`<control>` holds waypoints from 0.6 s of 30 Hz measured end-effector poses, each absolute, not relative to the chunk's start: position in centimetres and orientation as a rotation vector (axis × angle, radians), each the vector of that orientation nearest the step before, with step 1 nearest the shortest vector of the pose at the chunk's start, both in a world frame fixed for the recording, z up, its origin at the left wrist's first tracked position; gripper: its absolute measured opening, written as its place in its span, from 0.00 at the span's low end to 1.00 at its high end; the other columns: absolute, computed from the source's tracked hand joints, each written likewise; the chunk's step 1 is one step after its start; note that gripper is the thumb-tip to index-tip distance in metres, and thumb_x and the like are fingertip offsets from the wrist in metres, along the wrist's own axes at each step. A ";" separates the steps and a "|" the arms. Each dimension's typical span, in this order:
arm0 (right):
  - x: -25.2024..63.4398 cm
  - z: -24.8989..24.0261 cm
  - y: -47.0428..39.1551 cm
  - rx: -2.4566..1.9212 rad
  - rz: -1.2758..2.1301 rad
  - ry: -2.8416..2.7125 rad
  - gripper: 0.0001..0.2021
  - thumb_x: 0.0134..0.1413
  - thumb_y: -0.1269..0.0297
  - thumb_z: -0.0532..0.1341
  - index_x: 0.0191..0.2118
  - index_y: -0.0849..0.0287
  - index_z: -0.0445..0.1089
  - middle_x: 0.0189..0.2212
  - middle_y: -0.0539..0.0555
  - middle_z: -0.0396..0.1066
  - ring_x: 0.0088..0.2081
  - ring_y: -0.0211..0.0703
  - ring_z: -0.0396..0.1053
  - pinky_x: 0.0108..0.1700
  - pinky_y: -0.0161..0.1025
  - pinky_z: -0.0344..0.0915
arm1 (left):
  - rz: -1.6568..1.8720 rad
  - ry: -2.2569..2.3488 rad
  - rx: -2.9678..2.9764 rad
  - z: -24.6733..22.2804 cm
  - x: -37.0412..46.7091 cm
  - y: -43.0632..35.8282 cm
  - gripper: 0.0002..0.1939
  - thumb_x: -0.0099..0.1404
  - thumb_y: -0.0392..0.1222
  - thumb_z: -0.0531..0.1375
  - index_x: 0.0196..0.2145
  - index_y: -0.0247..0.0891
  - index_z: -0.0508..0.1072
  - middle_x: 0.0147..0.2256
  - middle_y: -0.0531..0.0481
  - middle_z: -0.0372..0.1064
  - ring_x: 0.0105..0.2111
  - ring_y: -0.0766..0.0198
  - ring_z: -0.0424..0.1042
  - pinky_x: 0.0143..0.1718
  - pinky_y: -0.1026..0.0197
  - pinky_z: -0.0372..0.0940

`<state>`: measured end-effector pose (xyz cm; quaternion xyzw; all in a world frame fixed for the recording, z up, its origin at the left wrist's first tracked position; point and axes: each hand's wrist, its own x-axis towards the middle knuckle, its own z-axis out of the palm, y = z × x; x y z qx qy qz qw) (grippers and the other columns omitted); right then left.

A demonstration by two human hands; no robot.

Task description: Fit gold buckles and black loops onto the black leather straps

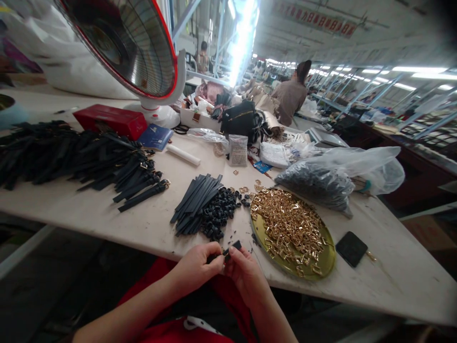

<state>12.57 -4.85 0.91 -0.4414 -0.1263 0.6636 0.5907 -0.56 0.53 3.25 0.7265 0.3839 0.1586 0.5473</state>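
Note:
At the table's front edge, my left hand [202,267] and my right hand [246,274] meet, both closed on one short black strap [233,247]. The fingers cover much of it, and any small part between them is too hidden to make out. Just beyond lie a stack of flat black strips [194,202] and a heap of small black loops [218,212]. Right of my right hand stands a round gold tray [259,226] bearing many gold metal buckles [291,221]. A few loose buckles [244,189] rest on the table behind the loops.
Finished-looking black straps [89,155] are piled at left, near a red box [110,121], a blue booklet [156,136] and a round heater [124,43]. A clear bag [321,178] and a black square pad [351,248] lie at right. A person [291,97] is farther back.

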 end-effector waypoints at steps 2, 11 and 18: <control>12.5 1.4 -4.8 -1.108 1.497 -0.371 0.11 0.40 0.60 0.66 0.24 0.60 0.65 0.16 0.44 0.61 0.17 0.29 0.53 0.21 0.29 0.52 | 0.394 0.926 1.718 3.1 -0.4 0.6 0.11 0.59 0.42 0.49 0.22 0.36 0.61 0.20 0.58 0.55 0.24 0.70 0.56 0.24 0.68 0.51; 13.1 1.5 -4.7 -1.242 1.414 -0.611 0.13 0.45 0.56 0.62 0.23 0.60 0.62 0.16 0.44 0.56 0.19 0.31 0.50 0.23 0.31 0.50 | 0.299 0.800 1.373 2.8 -0.5 0.9 0.16 0.59 0.53 0.51 0.25 0.36 0.59 0.20 0.59 0.58 0.16 0.74 0.53 0.17 0.70 0.49; 12.9 0.5 -5.2 -1.528 0.782 -1.155 0.09 0.50 0.60 0.59 0.24 0.59 0.66 0.21 0.49 0.63 0.26 0.38 0.59 0.30 0.35 0.56 | 0.315 0.983 1.670 3.1 -0.4 1.1 0.13 0.60 0.47 0.50 0.23 0.37 0.60 0.20 0.57 0.57 0.22 0.69 0.58 0.22 0.67 0.51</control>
